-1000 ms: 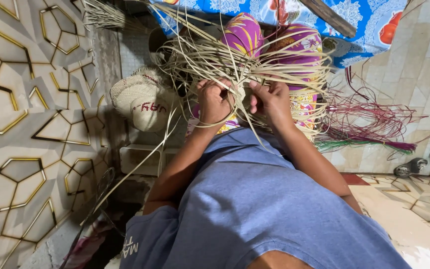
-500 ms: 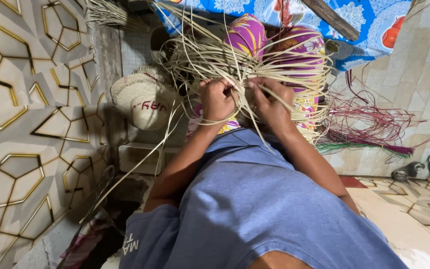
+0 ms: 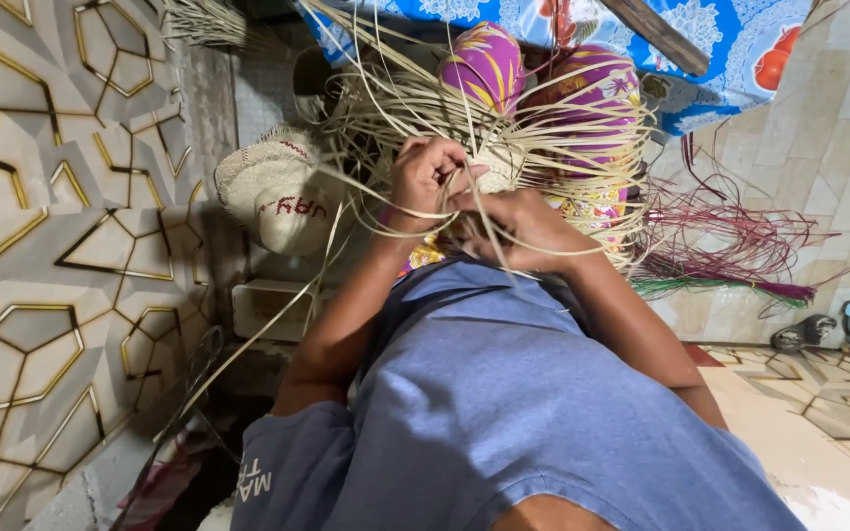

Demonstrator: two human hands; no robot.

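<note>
Two hands work at one woven piece (image 3: 492, 175) of pale straw, which lies on the person's lap over the purple-patterned knees, loose strips (image 3: 395, 108) fanning out all round. The left hand (image 3: 423, 177) is curled nearly closed, pinching a few strips. The right hand (image 3: 523, 224) is also folded tight, fingers pressing strips against the weave. One finished straw hat (image 3: 273, 192) lies beside the patterned floor, and one bundle of magenta strands (image 3: 730, 251) lies opposite.
</note>
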